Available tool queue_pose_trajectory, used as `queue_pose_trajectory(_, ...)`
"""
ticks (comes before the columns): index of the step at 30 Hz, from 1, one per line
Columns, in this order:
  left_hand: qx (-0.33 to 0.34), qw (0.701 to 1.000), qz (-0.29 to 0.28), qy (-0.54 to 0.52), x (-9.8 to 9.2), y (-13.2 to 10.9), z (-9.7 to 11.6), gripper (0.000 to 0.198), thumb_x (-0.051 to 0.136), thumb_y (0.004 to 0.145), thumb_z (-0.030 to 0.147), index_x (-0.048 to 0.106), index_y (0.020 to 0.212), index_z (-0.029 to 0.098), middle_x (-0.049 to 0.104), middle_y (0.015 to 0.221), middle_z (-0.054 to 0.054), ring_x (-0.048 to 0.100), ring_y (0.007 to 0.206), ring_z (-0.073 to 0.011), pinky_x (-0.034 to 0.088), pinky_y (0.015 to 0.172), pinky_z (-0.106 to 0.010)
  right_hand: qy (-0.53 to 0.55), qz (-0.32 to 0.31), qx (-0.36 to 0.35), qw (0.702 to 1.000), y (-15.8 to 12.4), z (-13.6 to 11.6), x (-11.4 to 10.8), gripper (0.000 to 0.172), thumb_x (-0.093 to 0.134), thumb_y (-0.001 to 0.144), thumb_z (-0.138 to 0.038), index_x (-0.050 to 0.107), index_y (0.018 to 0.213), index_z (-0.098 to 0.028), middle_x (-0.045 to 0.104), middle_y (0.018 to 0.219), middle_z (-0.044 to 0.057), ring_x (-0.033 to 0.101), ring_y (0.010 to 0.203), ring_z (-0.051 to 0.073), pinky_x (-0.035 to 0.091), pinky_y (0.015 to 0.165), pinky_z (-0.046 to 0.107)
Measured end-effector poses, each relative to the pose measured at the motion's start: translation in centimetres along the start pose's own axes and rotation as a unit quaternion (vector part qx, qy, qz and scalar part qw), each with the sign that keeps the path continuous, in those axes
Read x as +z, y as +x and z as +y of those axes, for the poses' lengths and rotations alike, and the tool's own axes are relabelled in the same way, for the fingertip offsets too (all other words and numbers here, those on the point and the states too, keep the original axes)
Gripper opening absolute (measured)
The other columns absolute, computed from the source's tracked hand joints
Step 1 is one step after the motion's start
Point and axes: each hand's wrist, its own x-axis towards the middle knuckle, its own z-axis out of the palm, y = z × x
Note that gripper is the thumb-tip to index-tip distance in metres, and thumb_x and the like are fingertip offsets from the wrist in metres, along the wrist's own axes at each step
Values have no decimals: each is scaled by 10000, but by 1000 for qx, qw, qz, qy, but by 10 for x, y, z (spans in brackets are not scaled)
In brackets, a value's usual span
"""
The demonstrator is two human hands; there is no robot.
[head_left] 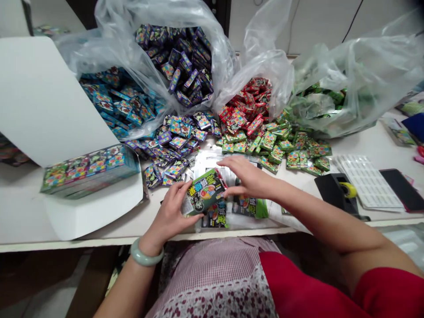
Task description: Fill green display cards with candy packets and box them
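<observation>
**A:** What do we see behind the hands?

**B:** We see a white table (29, 245) with big plastic bags (212, 39) full of small boxes in blue, purple, red and green. More boxes lie in piles (271, 141) in front of the bags. A white carton (56, 101) stands open on the left, and a tape dispenser (334, 192) and a phone (402, 190) lie on the right.

**A:** And the hands?

**B:** The left hand (168, 216) pinches a green packet (204, 192) at its left side, between the thumb and the fingers. The right hand (248, 176) is spread open, and its fingers (223, 163) are at the upper right corner of the packet. We cannot tell if they press it.

**A:** Where is the packet, and how does it point?

**B:** It is near the table's front edge, over some dark packets (215, 215). Its long axis is tilted and rises from lower left to upper right.
</observation>
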Motion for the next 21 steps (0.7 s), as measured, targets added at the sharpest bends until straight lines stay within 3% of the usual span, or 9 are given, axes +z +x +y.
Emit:
queue_pose_trajectory(4, -17, 1000, 24, 9, 2, -9, -4, 890, 757, 709, 392, 276, 1449, 275, 417, 1290, -111, 445, 1217, -311, 402, 1044, -519, 27, 40, 32, 998, -6, -10, 23, 437, 575, 916, -308, 463, 1338, -283, 650, 1207, 63, 355, 1359, 300, 118, 1140, 618)
queue_pose_trajectory(5, -24, 999, 26, 5, 2, -11, -6, 888, 757, 711, 385, 276, 1448, 271, 412, 1295, -113, 439, 1225, -310, 402, 1048, -517, 49, 47, 35, 997, -3, -9, 27, 412, 550, 927, -287, 472, 1331, -288, 653, 1206, 59, 359, 1361, 294, 121, 1138, 621)
queue_pose_trajectory(7, -43, 998, 34, 2, -1, -17, -9, 876, 753, 718, 375, 277, 1446, 266, 405, 1298, -117, 432, 1238, -309, 401, 1054, -512, 104, 92, 51, 989, 12, 0, 32, 354, 524, 936, -284, 515, 1290, -278, 676, 1152, 58, 481, 1267, 277, 254, 1106, 574)
queue_pose_trajectory(9, -64, 997, 48, 6, -6, -23, -12, 876, 751, 720, 372, 274, 1447, 265, 403, 1294, -117, 437, 1238, -307, 404, 1054, -508, 141, 147, 78, 976, 42, 16, 33, 280, 527, 929, -295, 584, 1198, -243, 701, 1045, 60, 618, 1059, 243, 420, 993, 468)
queue_pose_trajectory(11, -78, 995, 63, 12, -12, -30, -14, 882, 752, 717, 371, 269, 1448, 266, 403, 1289, -115, 444, 1234, -304, 408, 1052, -505, 129, 173, 108, 970, 84, 34, 34, 247, 559, 902, -298, 627, 1117, -196, 698, 1007, 79, 647, 940, 223, 484, 883, 390)
queue_pose_trajectory(16, -84, 993, 81, 16, -18, -39, -18, 878, 744, 722, 336, 257, 1448, 256, 404, 1296, -116, 441, 1242, -296, 412, 1059, -497, 73, 227, 205, 949, 187, 58, 39, 504, 702, 781, -362, 560, 1208, -134, 625, 1183, 147, 583, 1090, 266, 442, 947, 394)
queue_pose_trajectory(18, -86, 992, 91, 16, -17, -41, -21, 883, 744, 718, 327, 254, 1449, 250, 405, 1295, -120, 445, 1237, -296, 422, 1052, -496, 108, 227, 234, 939, 210, 62, 43, 542, 770, 698, -352, 580, 1168, -160, 645, 1132, 123, 590, 1064, 274, 441, 942, 411)
queue_pose_trajectory(21, -98, 991, 90, 14, -17, -43, -27, 876, 742, 718, 330, 263, 1447, 249, 408, 1287, -120, 452, 1226, -296, 426, 1048, -499, 170, 219, 255, 926, 219, 72, 48, 334, 747, 696, -286, 640, 994, -180, 684, 967, 60, 625, 934, 232, 473, 889, 395)
